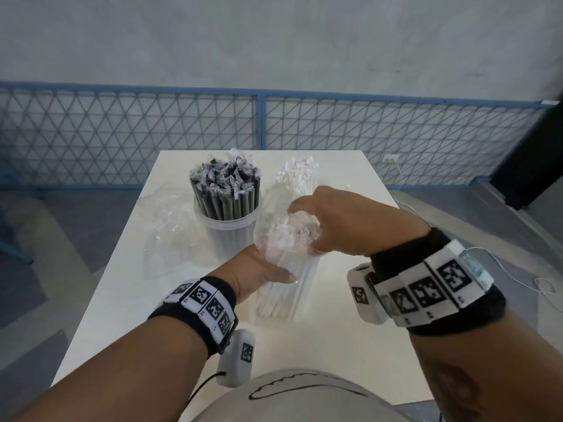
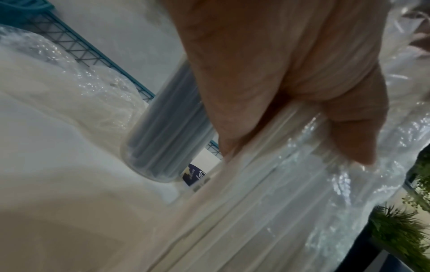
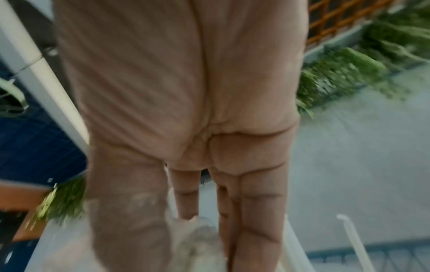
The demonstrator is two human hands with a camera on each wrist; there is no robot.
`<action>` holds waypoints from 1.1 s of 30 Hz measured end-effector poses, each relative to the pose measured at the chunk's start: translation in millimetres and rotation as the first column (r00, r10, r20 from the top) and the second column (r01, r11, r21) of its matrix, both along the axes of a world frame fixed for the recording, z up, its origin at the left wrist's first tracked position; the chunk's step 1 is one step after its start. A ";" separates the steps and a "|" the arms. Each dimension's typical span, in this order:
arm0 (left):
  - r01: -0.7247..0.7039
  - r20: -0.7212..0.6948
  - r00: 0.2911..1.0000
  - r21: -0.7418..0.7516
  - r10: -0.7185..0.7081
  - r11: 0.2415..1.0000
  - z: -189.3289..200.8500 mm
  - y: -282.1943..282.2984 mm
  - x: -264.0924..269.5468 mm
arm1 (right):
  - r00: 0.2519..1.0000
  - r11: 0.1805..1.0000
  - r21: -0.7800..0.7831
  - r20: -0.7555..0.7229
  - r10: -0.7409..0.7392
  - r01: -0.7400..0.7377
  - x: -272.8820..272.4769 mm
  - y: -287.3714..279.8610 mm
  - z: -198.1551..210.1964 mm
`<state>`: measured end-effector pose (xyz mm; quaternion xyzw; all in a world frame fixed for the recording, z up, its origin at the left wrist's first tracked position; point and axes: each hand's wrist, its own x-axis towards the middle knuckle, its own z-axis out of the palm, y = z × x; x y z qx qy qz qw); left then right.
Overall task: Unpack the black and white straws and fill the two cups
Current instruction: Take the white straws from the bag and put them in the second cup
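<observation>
Black straws (image 1: 225, 190) are already standing in their clear cup (image 1: 227, 236) at the back of the tabletop (image 1: 350, 345), with white straws (image 1: 297, 175) upright just beside them. Now it's the white bundle's turn: the left hand (image 1: 259, 277) has its grip wrapped round the bagged white straws (image 1: 281, 295), upright on the tabletop, while the right hand (image 1: 347, 222) curls over the bag's top (image 1: 286, 236), fingers clutching the film. By my read, the next move calls for peeling that wrap clear without spilling straws.

The left wrist view catches the thumb (image 2: 346, 128) pressed into crinkled film, and the black-filled cup's base. The right wrist view, blurred, shows fingers (image 3: 186, 195) pointing down and greenery beyond. An empty wrapper (image 1: 170, 226) lies left.
</observation>
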<state>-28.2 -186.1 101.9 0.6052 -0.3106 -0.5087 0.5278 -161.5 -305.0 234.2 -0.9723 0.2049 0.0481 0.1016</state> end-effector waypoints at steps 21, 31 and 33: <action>0.081 0.040 0.996 -0.020 -0.080 0.997 3.7 4.7 6.1 | 0.998 0.994 -0.090 0.029 0.060 -0.057 -11.4 -3.6 -28.3; 0.038 0.132 0.991 -0.011 -0.037 0.999 6.0 5.4 9.5 | 0.890 0.922 0.346 0.455 -0.005 -0.172 -11.7 15.6 -0.7; 0.059 0.136 0.989 -0.020 -0.056 0.998 6.6 5.0 8.5 | 0.919 0.945 0.296 0.395 0.009 -0.137 -11.3 16.3 -1.0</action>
